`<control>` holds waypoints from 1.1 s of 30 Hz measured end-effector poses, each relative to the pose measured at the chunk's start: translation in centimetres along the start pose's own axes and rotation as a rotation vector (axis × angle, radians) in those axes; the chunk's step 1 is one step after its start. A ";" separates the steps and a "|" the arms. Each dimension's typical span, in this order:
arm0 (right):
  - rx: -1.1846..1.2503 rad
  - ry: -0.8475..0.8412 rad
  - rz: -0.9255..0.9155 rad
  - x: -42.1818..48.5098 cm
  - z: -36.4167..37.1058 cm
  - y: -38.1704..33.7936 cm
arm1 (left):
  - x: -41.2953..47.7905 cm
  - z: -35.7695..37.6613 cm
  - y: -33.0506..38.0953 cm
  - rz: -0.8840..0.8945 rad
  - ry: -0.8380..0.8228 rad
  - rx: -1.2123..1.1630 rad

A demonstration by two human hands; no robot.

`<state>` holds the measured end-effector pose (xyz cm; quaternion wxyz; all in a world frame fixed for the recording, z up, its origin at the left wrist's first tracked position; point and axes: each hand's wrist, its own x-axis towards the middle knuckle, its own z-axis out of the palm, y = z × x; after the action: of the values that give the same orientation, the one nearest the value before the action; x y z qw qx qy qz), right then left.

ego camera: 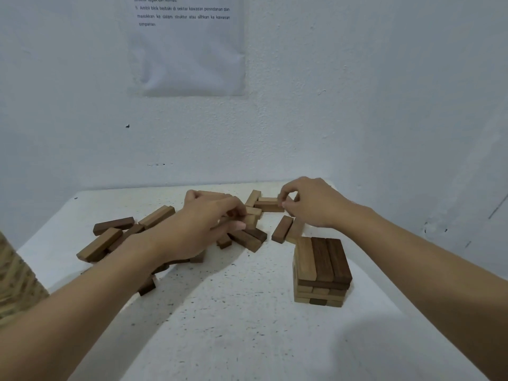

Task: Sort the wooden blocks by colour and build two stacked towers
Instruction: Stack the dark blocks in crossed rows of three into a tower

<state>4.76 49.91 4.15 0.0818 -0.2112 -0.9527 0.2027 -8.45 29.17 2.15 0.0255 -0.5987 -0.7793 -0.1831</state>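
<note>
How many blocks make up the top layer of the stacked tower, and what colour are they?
3, side by side atop the tower: light block on the left, middle dark block, right dark block. Nothing hides this layer.

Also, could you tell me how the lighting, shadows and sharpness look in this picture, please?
Head view: soft, even light, no glare; left forearm throws a broad shadow on the white table; left hand gripping a light block looks slightly blurred; wide-angle stretching near edges.
</note>
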 end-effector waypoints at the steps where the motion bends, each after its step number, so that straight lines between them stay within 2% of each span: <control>1: 0.014 -0.006 -0.026 -0.5 -0.2 -0.9 | -0.7 -0.6 0.3 -0.009 -0.008 -0.025; 5: 0.078 -0.067 -0.154 -3.2 -0.7 -4.5 | -4.0 -1.8 0.4 0.068 -0.108 0.015; 10: -0.020 -0.123 -0.267 -6.6 0.5 -8.1 | -9.3 0.0 0.2 0.136 -0.130 0.144; 15: -0.113 -0.138 -0.260 -8.6 3.9 -9.2 | -12.7 1.1 0.2 0.196 -0.061 0.198; 19: -0.041 -0.123 -0.254 -9.5 6.4 -8.9 | -14.5 1.3 0.1 0.233 0.029 0.180; 23: 0.009 -0.073 -0.278 -10.3 8.3 -8.4 | -15.7 2.2 -0.5 0.144 0.046 0.154; 28: 0.065 -0.016 -0.357 -10.5 9.4 -8.2 | -15.9 0.9 -1.3 0.136 0.121 0.152; 31: 0.151 -0.014 -0.377 -10.4 9.8 -8.1 | -15.3 -0.5 -2.0 -0.050 0.200 0.160; 33: 0.138 -0.038 -0.402 -10.4 10.3 -7.9 | -14.8 -1.3 -2.3 -0.223 0.153 0.162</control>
<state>8.68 35.19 -2.55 0.1172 -0.0068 -0.9608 0.2511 -6.73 14.60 -1.04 0.1126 -0.4887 -0.8490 -0.1663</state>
